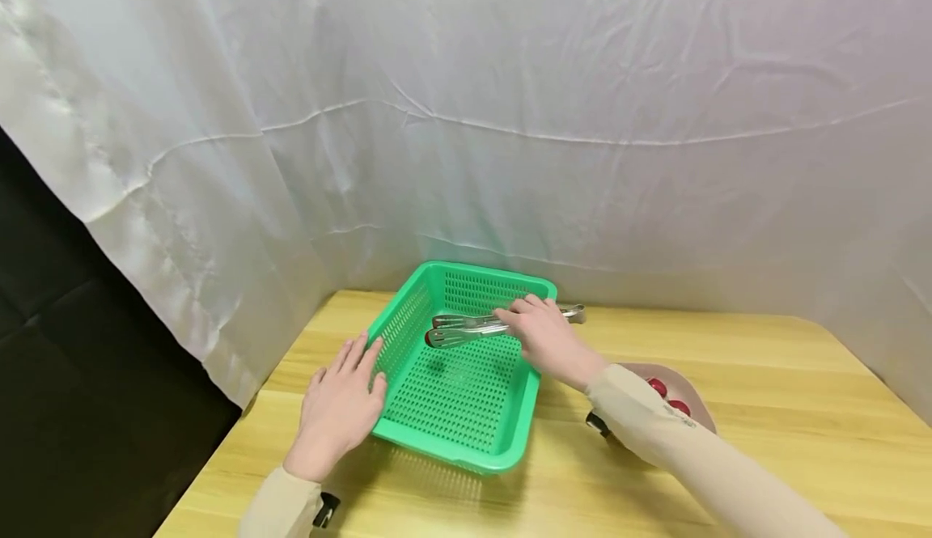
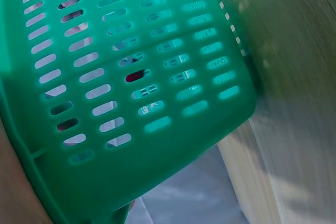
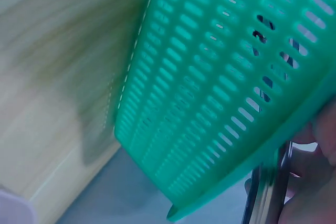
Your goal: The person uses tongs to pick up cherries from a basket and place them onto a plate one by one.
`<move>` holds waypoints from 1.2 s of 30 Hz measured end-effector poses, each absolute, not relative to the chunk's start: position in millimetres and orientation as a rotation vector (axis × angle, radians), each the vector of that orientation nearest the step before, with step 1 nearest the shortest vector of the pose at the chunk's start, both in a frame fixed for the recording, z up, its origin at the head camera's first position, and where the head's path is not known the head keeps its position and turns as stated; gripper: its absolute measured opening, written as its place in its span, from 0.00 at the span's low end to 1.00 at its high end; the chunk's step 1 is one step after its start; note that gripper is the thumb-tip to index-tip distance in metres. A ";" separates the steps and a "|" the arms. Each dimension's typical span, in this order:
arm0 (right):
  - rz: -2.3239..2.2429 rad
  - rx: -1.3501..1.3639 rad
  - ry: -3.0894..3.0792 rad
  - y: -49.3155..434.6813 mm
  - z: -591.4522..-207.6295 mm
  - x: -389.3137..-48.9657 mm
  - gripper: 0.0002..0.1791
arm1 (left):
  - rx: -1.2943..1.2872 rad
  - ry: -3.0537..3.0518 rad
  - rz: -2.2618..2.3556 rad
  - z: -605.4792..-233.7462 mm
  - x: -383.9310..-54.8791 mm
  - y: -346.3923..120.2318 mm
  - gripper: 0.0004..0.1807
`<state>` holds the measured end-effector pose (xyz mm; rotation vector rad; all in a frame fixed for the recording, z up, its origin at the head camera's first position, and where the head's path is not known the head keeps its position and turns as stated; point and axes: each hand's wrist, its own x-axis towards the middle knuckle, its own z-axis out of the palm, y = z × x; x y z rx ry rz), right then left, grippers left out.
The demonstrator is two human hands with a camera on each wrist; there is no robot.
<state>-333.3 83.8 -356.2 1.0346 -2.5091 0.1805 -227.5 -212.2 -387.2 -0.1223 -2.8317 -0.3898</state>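
A green plastic basket [image 1: 466,459] with slotted walls stands on the table. My right hand [image 1: 549,342] grips metal tongs [image 1: 466,332] above the basket's right side, their tips over its inside. Something dark red [image 1: 429,339] shows at the tong tips; its kind is hard to make out. Through the slots in the left wrist view, a bit of red [image 2: 135,76] is visible. The left hand [image 1: 338,404] rests on the basket's left rim with fingers extended. In the right wrist view, the tongs' handle [image 3: 268,190] lies beside the right hand's fingers.
To the right, a pale pinkish plate [image 1: 697,396] holds red round pieces [image 1: 658,387], partly hidden under the right forearm. A wooden table [image 1: 794,376] carries everything. Pale fabric [image 1: 510,190] hangs behind the table and at its left.
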 end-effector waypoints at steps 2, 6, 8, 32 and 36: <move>0.205 1.028 -2.511 88.0 -354.7 -328.9 0.28 | -0.124 -2.834 -0.391 -387.0 -227.4 -213.3 0.30; 0.219 1.034 -2.501 96.2 -354.0 -321.8 0.26 | -0.127 -2.841 -0.398 -387.2 -226.7 -215.0 0.31; 0.223 1.045 -2.487 100.5 -354.5 -319.2 0.25 | -0.125 -2.844 -0.403 -387.3 -226.1 -215.4 0.31; 0.448 1.036 -2.250 175.7 -343.3 -271.7 0.25 | -0.139 -2.863 -0.418 -386.8 -223.6 -219.8 0.31; 0.433 1.022 -2.236 187.4 -342.1 -261.3 0.28 | -0.140 -2.866 -0.418 -387.4 -223.0 -219.9 0.31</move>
